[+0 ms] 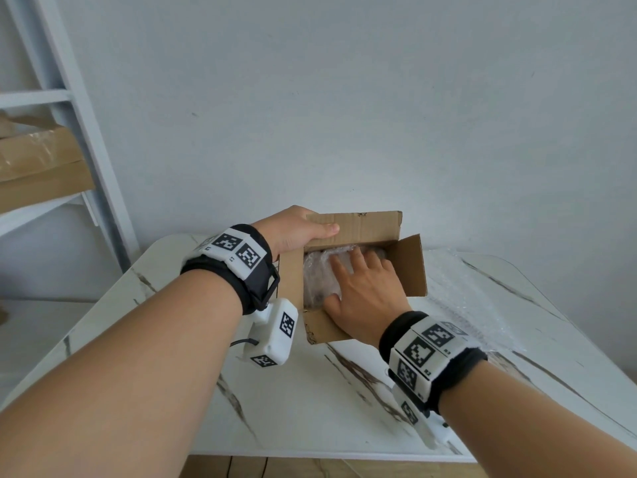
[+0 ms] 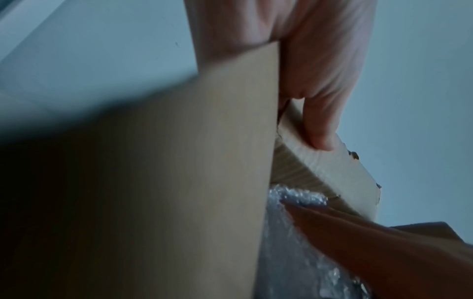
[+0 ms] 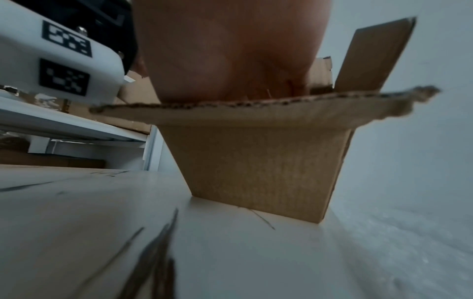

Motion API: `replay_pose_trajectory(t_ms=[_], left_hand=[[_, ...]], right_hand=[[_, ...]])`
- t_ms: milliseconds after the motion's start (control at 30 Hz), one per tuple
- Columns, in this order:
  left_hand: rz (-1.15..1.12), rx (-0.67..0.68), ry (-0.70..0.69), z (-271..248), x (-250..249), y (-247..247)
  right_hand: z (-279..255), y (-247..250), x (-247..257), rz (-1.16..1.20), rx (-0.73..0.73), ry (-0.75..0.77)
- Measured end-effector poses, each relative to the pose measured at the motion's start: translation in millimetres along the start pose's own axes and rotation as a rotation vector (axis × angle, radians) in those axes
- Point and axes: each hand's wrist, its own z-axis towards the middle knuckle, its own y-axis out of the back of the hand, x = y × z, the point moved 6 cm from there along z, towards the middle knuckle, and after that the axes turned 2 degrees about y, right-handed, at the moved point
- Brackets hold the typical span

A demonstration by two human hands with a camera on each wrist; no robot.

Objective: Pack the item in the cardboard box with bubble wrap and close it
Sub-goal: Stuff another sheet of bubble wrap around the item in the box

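Note:
A small brown cardboard box (image 1: 410, 267) stands open on the marble table, all its flaps up or out. Inside lies the item wrapped in clear bubble wrap (image 1: 319, 276). My left hand (image 1: 296, 232) grips the far flap (image 1: 365, 224) at its left corner, thumb on the inner face, seen close in the left wrist view (image 2: 320, 113). My right hand (image 1: 362, 288) reaches into the box with straight, spread fingers pressing down on the bubble wrap (image 2: 299, 197). In the right wrist view the box's near wall (image 3: 258, 170) and near flap (image 3: 256, 110) hide my right fingers.
A loose sheet of bubble wrap (image 1: 472, 298) lies on the white marble table (image 1: 310, 401) to the right of the box. A white shelf unit (image 1: 79, 139) with cardboard boxes (image 1: 38, 167) stands at the left. A plain wall is close behind the table.

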Motion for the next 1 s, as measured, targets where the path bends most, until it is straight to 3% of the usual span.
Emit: replay_pose_trajectory(t_ms=[200, 367, 533, 767, 933, 1000], left_hand=[[-0.026, 0.047, 0.003, 1.5, 2.4, -3.8], [-0.016, 0.061, 0.009, 0.2, -0.1, -5.2], [-0.029, 0.049, 0.019, 2.6, 1.0, -4.7], [-0.006, -0.019, 0.042, 6.3, -2.5, -2.7], [-0.024, -0.031, 0.063, 10.0, -3.4, -1.4], [-0.032, -0.036, 0.061, 10.0, -4.5, -1.6]], right_hand=[[-1.5, 0.0, 0.5, 0.001, -0.071, -0.041], [8.9, 2.7, -1.2, -0.004, 0.017, -0.021], [19.8, 16.8, 3.3, 0.022, -0.111, 0.016], [21.8, 11.2, -8.5, 0.151, 0.075, 0.055], [-1.2, 26.0, -32.2, 0.146, -0.144, 0.124], [-3.2, 26.2, -28.0, 0.094, -0.135, 0.205]])
